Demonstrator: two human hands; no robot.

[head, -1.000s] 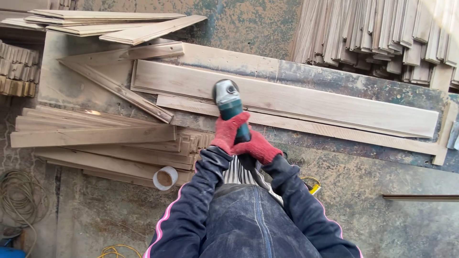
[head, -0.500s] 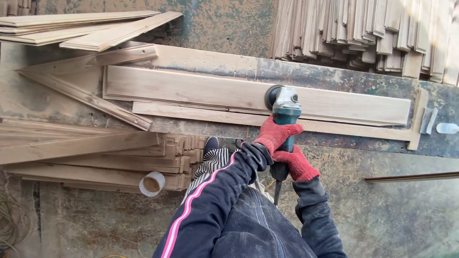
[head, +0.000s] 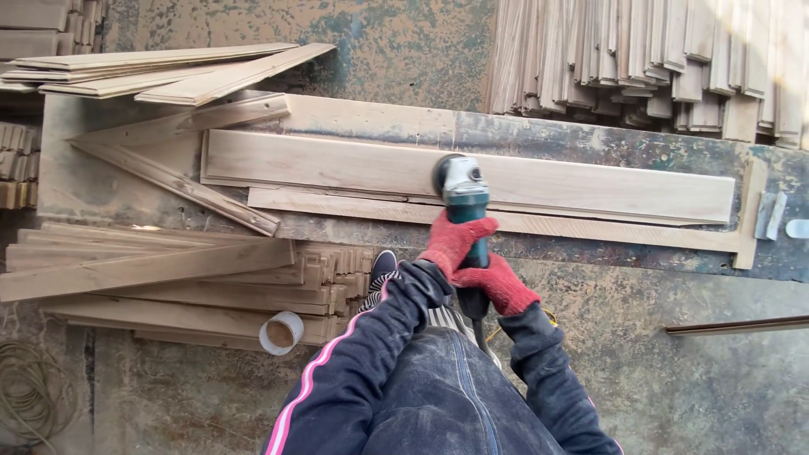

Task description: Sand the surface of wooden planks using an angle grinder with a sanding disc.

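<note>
Seen from above, far to the left of the hands a coil of tan rope lies on the dusty floor. Nearer, still left of the hands, a low stack of long rough wooden planks rests on the floor, with a short cardboard tube lying against its near edge. Beyond that stack, a thin wooden strip lies at a slant on the worn, stained tabletop. In the middle, the left hand, in a red knitted glove, is closed around the front body of a teal and silver handheld angle grinder. Just beside it and closer to the body, the right hand, also in a red glove, is clamped on the grinder's rear handle; the two hands are touching or nearly so. The grinder's round disc sits on the near edge of a long pale wooden board, which lies flat along the tabletop beyond the hands and stretches well past them on both sides. A narrower wooden batten lies just in front of the board. Beyond and to the right of the hands, a dense pile of short wooden slats stands behind the tabletop.
</note>
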